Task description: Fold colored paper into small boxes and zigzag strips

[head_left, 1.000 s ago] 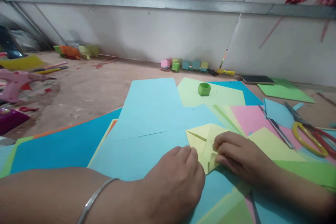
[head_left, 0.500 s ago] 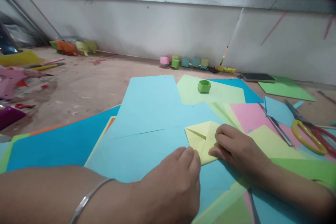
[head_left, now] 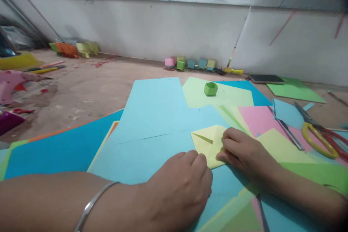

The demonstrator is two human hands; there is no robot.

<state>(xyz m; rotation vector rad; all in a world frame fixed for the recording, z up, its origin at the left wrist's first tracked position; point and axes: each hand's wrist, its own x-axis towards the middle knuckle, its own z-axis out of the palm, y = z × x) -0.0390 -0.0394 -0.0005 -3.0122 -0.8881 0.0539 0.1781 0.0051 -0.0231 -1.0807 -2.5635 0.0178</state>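
A small pale yellow paper [head_left: 208,139], folded into flaps that meet near its middle, lies on light blue sheets. My right hand [head_left: 244,154] pinches its right side between thumb and curled fingers. At the lower left edge of the folded paper is my left hand [head_left: 185,185], with a silver bangle on the wrist. Its fingers are curled together against that edge, and their tips are hidden behind the knuckles.
Scissors [head_left: 319,136] and a slim metallic tool [head_left: 289,132] lie on papers at right. A green paper ring [head_left: 211,89] stands beyond. Small paper cubes [head_left: 191,63] line the wall near a phone [head_left: 266,78]. A pink glue gun [head_left: 11,85] is at far left.
My left hand has turned slightly and shifted right along the lower edge of the folded paper. My right hand keeps its pinch in place.
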